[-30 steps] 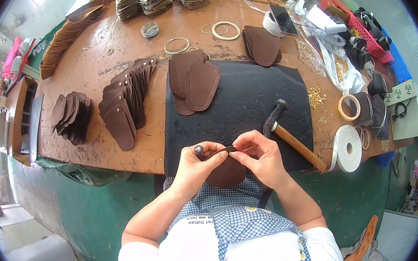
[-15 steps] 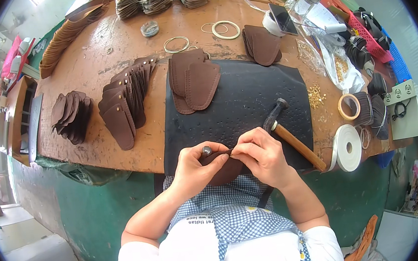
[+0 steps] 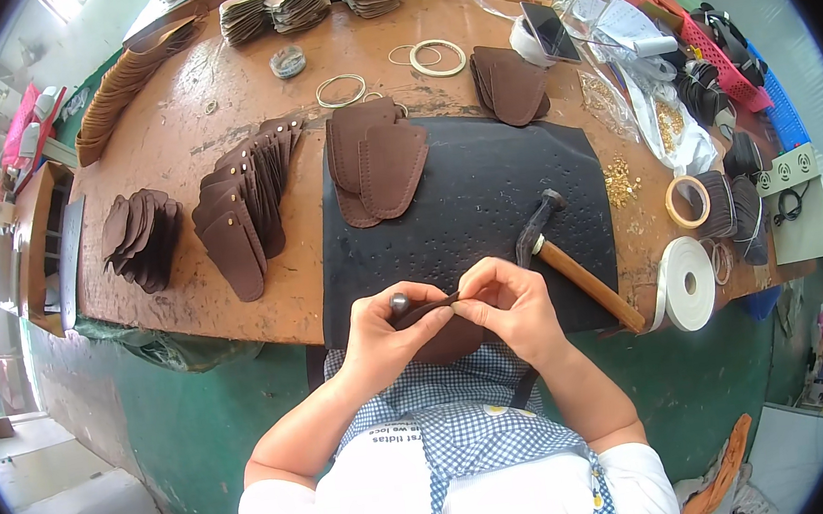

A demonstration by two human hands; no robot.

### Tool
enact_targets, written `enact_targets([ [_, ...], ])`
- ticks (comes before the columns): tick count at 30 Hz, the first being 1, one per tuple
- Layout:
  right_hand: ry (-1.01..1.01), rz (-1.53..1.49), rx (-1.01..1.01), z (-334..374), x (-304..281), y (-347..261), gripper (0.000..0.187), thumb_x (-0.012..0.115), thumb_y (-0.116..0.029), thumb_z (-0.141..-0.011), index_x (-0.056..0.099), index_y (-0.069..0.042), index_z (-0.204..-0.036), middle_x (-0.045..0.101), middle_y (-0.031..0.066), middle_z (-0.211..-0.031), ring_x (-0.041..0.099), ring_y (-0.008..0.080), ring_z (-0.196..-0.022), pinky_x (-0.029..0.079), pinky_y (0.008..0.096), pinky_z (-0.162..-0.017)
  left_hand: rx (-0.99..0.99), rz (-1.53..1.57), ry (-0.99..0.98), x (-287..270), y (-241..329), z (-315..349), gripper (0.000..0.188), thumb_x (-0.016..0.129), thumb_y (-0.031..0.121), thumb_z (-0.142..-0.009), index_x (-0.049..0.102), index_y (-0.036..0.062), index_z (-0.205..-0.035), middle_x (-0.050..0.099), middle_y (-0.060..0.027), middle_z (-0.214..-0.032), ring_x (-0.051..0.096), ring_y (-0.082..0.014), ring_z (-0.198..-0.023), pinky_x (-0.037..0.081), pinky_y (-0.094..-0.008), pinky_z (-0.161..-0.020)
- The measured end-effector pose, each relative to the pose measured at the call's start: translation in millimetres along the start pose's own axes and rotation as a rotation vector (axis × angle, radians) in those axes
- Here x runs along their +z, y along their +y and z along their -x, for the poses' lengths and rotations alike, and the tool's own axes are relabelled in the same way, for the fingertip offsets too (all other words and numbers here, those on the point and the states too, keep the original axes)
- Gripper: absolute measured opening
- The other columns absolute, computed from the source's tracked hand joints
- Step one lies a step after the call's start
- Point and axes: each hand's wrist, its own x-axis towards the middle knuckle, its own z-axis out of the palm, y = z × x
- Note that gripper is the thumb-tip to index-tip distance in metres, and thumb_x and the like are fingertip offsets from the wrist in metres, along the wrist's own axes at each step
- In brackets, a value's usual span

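Brown leather piece (image 3: 438, 329), held at the near edge of the tabletop (image 3: 176, 180) between both hands, over the front edge of a black mat (image 3: 476, 211); its top edge runs between the two thumbs. Left hand (image 3: 384, 334): grip clenched on the leather piece and on a small metal punch (image 3: 399, 304), whose rounded head shows above the thumb. Right hand (image 3: 515, 306): fingertips (image 3: 470, 301) pinch the right end of the leather piece, so this grip also grasps the piece. Hammer (image 3: 570, 261), with dark head and wooden handle, lies on the mat just beside the right hand, not touched. Two flat brown leather pieces (image 3: 378, 166) overlap at the far left corner of the mat. Fanned row of similar pieces (image 3: 247, 198) lies to the left on the bare tabletop, with a smaller dark stack (image 3: 142, 238) further left. Roll of white tape (image 3: 686, 282) stands at the right front edge; a tan tape roll (image 3: 689, 202) lies behind it. Small brass fittings (image 3: 619, 180) are scattered near the right edge of the mat. Thin rings (image 3: 341, 90) lie well beyond the mat, near stacks of pale pieces (image 3: 298, 0) at the far side
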Motion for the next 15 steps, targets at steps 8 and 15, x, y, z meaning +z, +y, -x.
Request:
enact_targets([
  [8,-0.063,-0.45,0.303,-6.3,-2.2,3.8,0.019,0.072,0.002,-0.089,0.064,-0.005,-0.105,0.066,0.0017,-0.098,0.063,0.0093,-0.092,0.051,0.0244,-0.086,-0.239,0.212,-0.009,-0.3,-0.7,-7.6,0.019,0.081,0.01,-0.085,0.072,0.0011,-0.099,0.071,-0.0024,-0.087,0.064,-0.0072,-0.076,0.053,-0.0209,-0.071],
  [15,-0.028,-0.287,0.26,-3.0,-1.0,-0.9,0.021,0.071,0.004,-0.09,0.065,-0.004,-0.108,0.067,0.0024,-0.101,0.063,0.0092,-0.093,0.052,0.0245,-0.086,-0.267,0.194,0.002,-2.0,-1.2,-8.9,0.019,0.08,0.01,-0.085,0.071,0.0008,-0.098,0.07,-0.0021,-0.087,0.064,-0.0073,-0.077,0.053,-0.0214,-0.07],
])
